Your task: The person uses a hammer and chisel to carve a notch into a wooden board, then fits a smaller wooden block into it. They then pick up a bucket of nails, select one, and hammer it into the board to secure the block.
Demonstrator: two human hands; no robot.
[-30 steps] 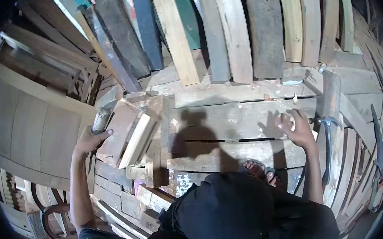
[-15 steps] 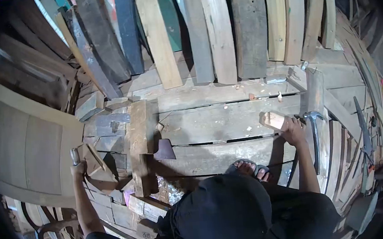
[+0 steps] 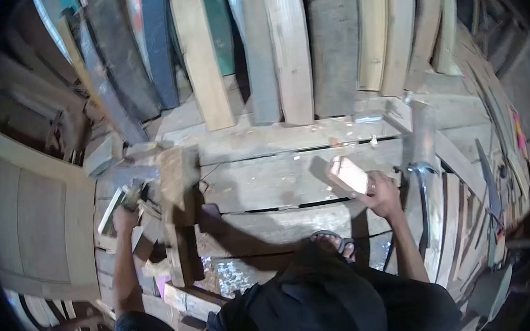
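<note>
My right hand (image 3: 384, 194) is closed around one end of a short pale wooden block (image 3: 348, 174), held above the floor planks. To its right, a claw hammer (image 3: 423, 168) with a shiny head lies along a plank. At the left, my left hand (image 3: 126, 219) is closed on a blurred tool with a metallic-looking end (image 3: 133, 191); its kind cannot be made out. That hand is beside small wood offcuts (image 3: 149, 230). Between my hands stands a thick upright timber block (image 3: 178, 188), with a small purplish-brown piece (image 3: 208, 213) beside it.
Several boards (image 3: 203, 58) lean in a row along the far side. A panelled wooden door (image 3: 45, 214) stands at the left. A hand saw (image 3: 488, 173) lies at the right among thin strips. Wood chips dot the floor planks (image 3: 253, 172); my sandalled foot (image 3: 328, 242) is on them.
The view has shifted slightly. My left hand has moved up and inward with its tool, closer to the timber block. My right hand has swung the wooden block a little leftward and raised it.
</note>
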